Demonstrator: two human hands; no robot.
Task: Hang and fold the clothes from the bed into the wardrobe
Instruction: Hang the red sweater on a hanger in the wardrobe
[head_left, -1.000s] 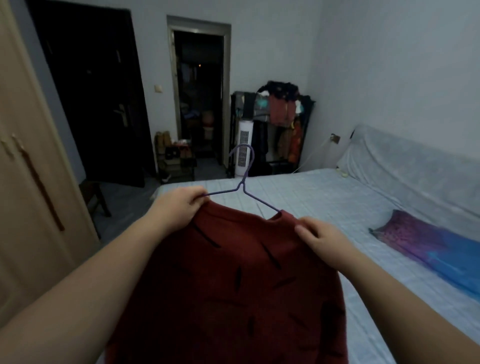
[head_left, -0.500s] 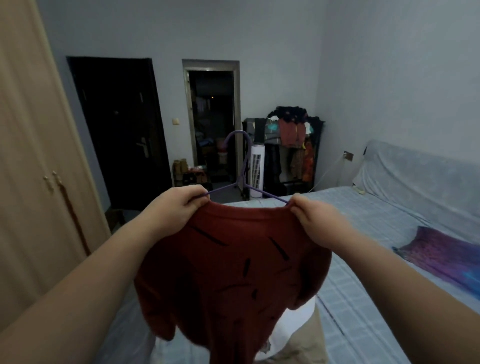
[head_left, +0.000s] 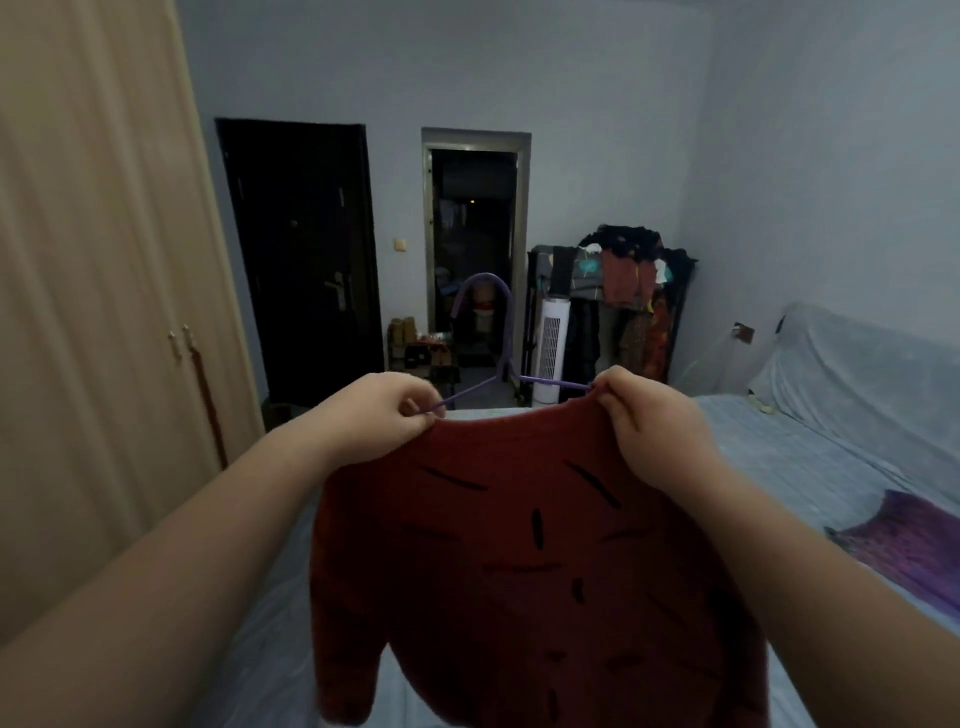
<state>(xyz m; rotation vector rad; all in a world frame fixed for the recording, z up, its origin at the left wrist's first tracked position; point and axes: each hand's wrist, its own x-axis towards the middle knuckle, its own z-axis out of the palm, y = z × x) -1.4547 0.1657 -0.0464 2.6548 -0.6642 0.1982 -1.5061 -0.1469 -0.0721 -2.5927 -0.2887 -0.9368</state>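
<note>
Both hands' curled fingers seemingly hide the hanger (head_left: 506, 364) ends inside the sweater (head_left: 519, 561).

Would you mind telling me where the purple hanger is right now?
In the head view the purple hanger is centre frame, inside the neck of the red sweater, gripped between the left hand and right hand, above the bed.

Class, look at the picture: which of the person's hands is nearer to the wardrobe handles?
Left. The left hand grips the sweater on the side toward the wardrobe handles; the right hand is farther, toward the bed.
</note>
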